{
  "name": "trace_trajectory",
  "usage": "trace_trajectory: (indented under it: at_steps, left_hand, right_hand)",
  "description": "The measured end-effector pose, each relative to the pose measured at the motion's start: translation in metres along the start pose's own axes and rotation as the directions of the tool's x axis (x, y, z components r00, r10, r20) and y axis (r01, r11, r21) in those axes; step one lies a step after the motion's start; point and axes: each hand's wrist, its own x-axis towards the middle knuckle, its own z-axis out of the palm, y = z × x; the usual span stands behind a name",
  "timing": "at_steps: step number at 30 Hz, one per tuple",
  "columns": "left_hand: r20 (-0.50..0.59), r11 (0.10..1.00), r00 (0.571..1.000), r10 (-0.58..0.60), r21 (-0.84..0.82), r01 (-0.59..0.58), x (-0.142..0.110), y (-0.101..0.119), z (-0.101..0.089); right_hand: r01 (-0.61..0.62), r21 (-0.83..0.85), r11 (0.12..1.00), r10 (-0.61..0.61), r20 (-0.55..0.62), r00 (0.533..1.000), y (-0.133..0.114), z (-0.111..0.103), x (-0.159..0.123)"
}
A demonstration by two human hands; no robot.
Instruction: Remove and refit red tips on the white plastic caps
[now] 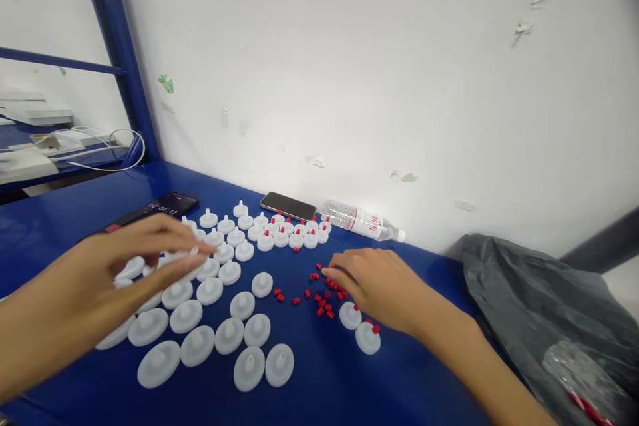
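My left hand [154, 256] is over the left part of a spread of white round lids with nozzles. Its thumb and forefinger close around the nozzle of one white lid [192, 273], partly covered by the fingers. My right hand [372, 283] reaches down to a scatter of small red caps [319, 298], its fingers curled and the fingertips together at the pile's upper edge. Whatever they pinch is hidden. Two white lids with red caps beside or on them, one being a lid [368, 339], lie below my right hand. Farther back, a group of lids [281, 238] carries red caps on the nozzles.
A dark phone [288, 205] and a clear plastic bottle [362, 221] lie along the wall. Another phone [172, 203], showing a timer, rests behind my left hand. A grey plastic bag [529, 299] occupies the right side. The blue table [329, 386] bears everything.
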Motion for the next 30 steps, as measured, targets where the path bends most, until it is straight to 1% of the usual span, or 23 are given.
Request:
trace_trajectory:
  at_steps: [1, 2, 3, 5, 8, 10, 12, 14, 16, 18, 20, 22, 24, 26, 28, 30]
  left_hand:
    - [0.014, 0.999, 0.999, 0.046, -0.023, -0.046, 0.015, 0.006, -0.005]
    - [0.013, 0.997, 0.997, 0.074, 0.000, -0.074, 0.031, 0.010, -0.008]
    - [0.042, 0.996, 0.997, 0.064, 0.056, -0.067, 0.047, 0.012, -0.010]
    - [0.056, 0.993, 0.998, 0.042, 0.105, -0.048, 0.079, 0.012, -0.007]
    - [0.102, 0.990, 0.995, 0.002, 0.142, -0.017, 0.124, -0.001, 0.005]
    - [0.155, 0.985, 0.988, -0.021, 0.174, -0.006, 0.149, -0.013, 0.017]
    - [0.204, 0.978, 0.978, -0.045, 0.208, 0.002, 0.166, -0.025, 0.028]
    - [0.258, 0.972, 0.964, -0.070, 0.236, 0.007, 0.175, -0.036, 0.038]
    - [0.308, 0.966, 0.947, -0.092, 0.257, 0.010, 0.179, -0.045, 0.044]
    - [0.337, 0.961, 0.936, -0.106, 0.276, 0.010, 0.179, -0.050, 0.045]
    - [0.329, 0.956, 0.938, -0.109, 0.294, 0.007, 0.176, -0.049, 0.043]
    - [0.280, 0.949, 0.955, -0.096, 0.317, 0.003, 0.170, -0.042, 0.037]
    - [0.202, 0.943, 0.978, -0.053, 0.332, -0.017, 0.160, -0.028, 0.031]
    - [0.136, 0.944, 0.990, 0.034, 0.320, -0.077, 0.145, -0.008, 0.026]
    - [0.106, 0.944, 0.983, 0.153, 0.279, -0.177, 0.123, 0.015, 0.023]
    - [0.105, 0.932, 0.960, 0.261, 0.232, -0.278, 0.096, 0.039, 0.023]
  right_hand:
    - [-0.016, -0.005, 1.000, 0.016, -0.013, 1.000, 0.002, -0.003, -0.002]
    - [-0.036, -0.011, 0.999, 0.035, -0.021, 0.999, 0.004, -0.006, -0.005]
    - [-0.059, -0.015, 0.998, 0.059, -0.014, 0.998, 0.005, -0.008, -0.008]
    - [-0.100, -0.023, 0.995, 0.100, 0.036, 0.994, 0.005, -0.012, -0.015]
    - [-0.166, -0.074, 0.983, 0.175, 0.150, 0.973, 0.001, -0.014, -0.025]
    - [-0.205, -0.114, 0.972, 0.226, 0.218, 0.950, -0.004, -0.014, -0.029]
    - [-0.233, -0.114, 0.966, 0.257, 0.278, 0.926, -0.008, -0.014, -0.031]
    - [-0.251, -0.095, 0.963, 0.268, 0.307, 0.913, -0.010, -0.011, -0.030]
    - [-0.253, -0.088, 0.963, 0.268, 0.312, 0.912, -0.009, -0.008, -0.029]
    - [-0.237, -0.078, 0.968, 0.250, 0.319, 0.914, -0.007, -0.005, -0.028]
    - [-0.229, -0.061, 0.972, 0.236, 0.336, 0.912, -0.006, -0.005, -0.028]
    - [-0.248, -0.048, 0.968, 0.249, 0.345, 0.905, -0.006, -0.008, -0.030]
    - [-0.278, -0.040, 0.960, 0.273, 0.367, 0.889, -0.007, -0.013, -0.032]
    - [-0.295, -0.033, 0.955, 0.284, 0.385, 0.878, -0.009, -0.017, -0.034]
    - [-0.298, -0.040, 0.954, 0.290, 0.391, 0.874, -0.010, -0.019, -0.036]
    - [-0.286, -0.042, 0.957, 0.280, 0.378, 0.883, -0.009, -0.019, -0.039]
